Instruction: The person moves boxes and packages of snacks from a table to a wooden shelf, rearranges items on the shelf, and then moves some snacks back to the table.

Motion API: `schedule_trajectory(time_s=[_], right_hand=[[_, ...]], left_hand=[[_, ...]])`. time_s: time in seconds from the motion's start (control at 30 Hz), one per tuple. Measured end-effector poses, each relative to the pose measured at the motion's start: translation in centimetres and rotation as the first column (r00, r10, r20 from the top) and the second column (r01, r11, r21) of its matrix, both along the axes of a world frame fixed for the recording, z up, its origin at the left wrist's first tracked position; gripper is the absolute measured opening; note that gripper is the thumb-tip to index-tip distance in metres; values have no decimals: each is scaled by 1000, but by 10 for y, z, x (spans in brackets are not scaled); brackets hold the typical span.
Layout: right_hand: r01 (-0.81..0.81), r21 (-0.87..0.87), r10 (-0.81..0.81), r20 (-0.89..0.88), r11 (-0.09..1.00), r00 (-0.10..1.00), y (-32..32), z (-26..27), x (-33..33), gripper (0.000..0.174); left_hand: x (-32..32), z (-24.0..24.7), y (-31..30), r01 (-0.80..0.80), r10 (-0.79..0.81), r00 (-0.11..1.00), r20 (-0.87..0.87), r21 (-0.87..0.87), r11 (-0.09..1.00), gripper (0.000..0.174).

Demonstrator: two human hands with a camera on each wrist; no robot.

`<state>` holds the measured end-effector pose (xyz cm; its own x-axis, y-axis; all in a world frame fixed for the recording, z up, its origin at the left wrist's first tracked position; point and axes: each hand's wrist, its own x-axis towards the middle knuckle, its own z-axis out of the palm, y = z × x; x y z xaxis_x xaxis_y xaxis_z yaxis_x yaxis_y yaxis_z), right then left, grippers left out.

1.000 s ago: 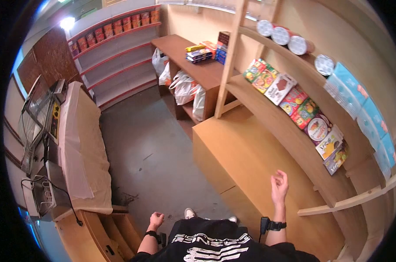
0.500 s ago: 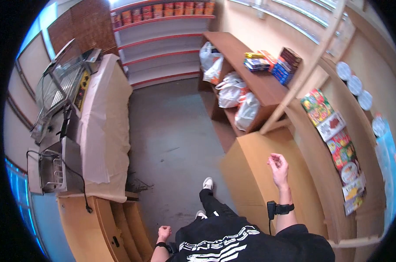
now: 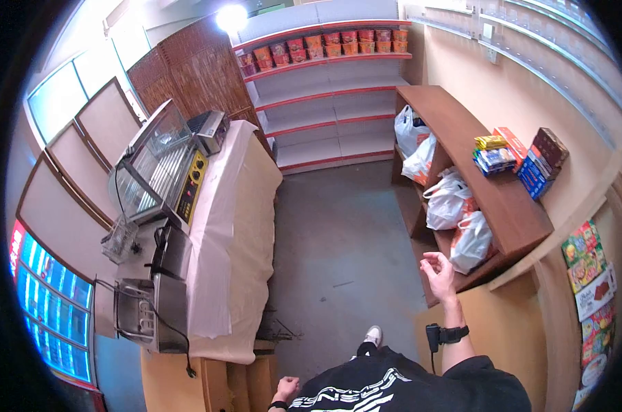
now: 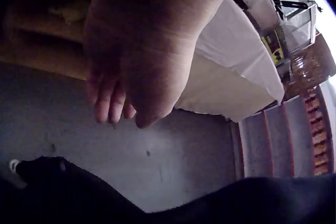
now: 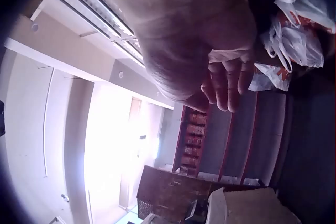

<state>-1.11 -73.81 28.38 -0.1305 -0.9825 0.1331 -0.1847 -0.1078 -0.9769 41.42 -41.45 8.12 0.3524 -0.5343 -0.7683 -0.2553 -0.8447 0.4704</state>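
Note:
My right hand [image 3: 440,276] is raised in the air with loosely bent fingers and holds nothing; white plastic bags [image 3: 448,206] on the brown shelf unit [image 3: 479,172] lie beyond it. In the right wrist view the same hand [image 5: 210,50] hangs relaxed and empty. Low at the bottom of the head view, my left hand [image 3: 287,388] is near the wooden cabinet [image 3: 177,381], touching nothing. The left wrist view shows that hand [image 4: 142,71] with its fingers hanging loosely, above the grey floor.
At the left stand a cloth-covered counter [image 3: 232,240] and a glass display case [image 3: 160,165]. Red-edged shelves [image 3: 331,110] with cups [image 3: 314,47] are at the back. Packets [image 3: 493,159] lie on the brown unit. Grey floor [image 3: 338,240] runs between counter and unit.
The head view has swung right to left across the room, so the back shelves and brown unit appear nearer and the product shelf has slid toward the right edge. Both hands remain empty.

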Motion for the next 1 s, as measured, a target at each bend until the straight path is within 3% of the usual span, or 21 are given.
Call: schedule_trajectory(time_s=[0.07, 0.2, 0.3, 0.43, 0.47, 0.53, 0.57, 0.7, 0.77, 0.8, 1.0], right_hand=[[-16, 15, 16, -11, 1000, 1000, -28, 3, 9, 20], [-27, 29, 27, -11, 999, 1000, -71, 2, 17, 20], [6, 50, -6, 17, 999, 1000, -91, -5, 16, 21], [115, 120, -112, -35, 986, 993, -114, -12, 8, 21], [143, 127, -142, -22, 981, 990, -118, -9, 7, 21], [212, 147, -207, -44, 966, 977, -125, -7, 4, 22], [247, 161, -234, -98, 956, 967, -128, -6, 3, 22], [314, 153, -318, 0, 937, 948, -148, 4, 7, 22], [357, 157, -357, -26, 921, 934, -155, 23, 17, 23], [374, 145, -374, -34, 916, 927, -157, 28, 18, 23], [487, 149, -489, -26, 861, 872, -158, 29, 19, 25]], left_hand=[[25, -36, -38, -74, 75, 997, 6, -85, 994, 28], [44, -37, -104, -157, 162, 987, 3, -233, 960, 33], [56, -38, -144, -38, 49, 997, 55, -190, 981, 33], [83, -67, -183, 43, -45, 997, -58, -39, 998, 28], [90, -69, -200, 128, -129, 991, -45, -32, 991, 28], [81, -13, -240, 218, -218, 974, -55, -11, 976, 27], [89, -15, -262, 263, -263, 963, -68, -5, 965, 27], [119, -53, -344, 201, -226, 956, -188, -142, 969, 21], [148, -106, -394, 177, -183, 949, -257, -47, 983, 19], [148, -102, -419, 201, -228, 955, -189, -150, 968, 20], [142, -83, -561, 270, -311, 944, -114, -276, 922, 21]])
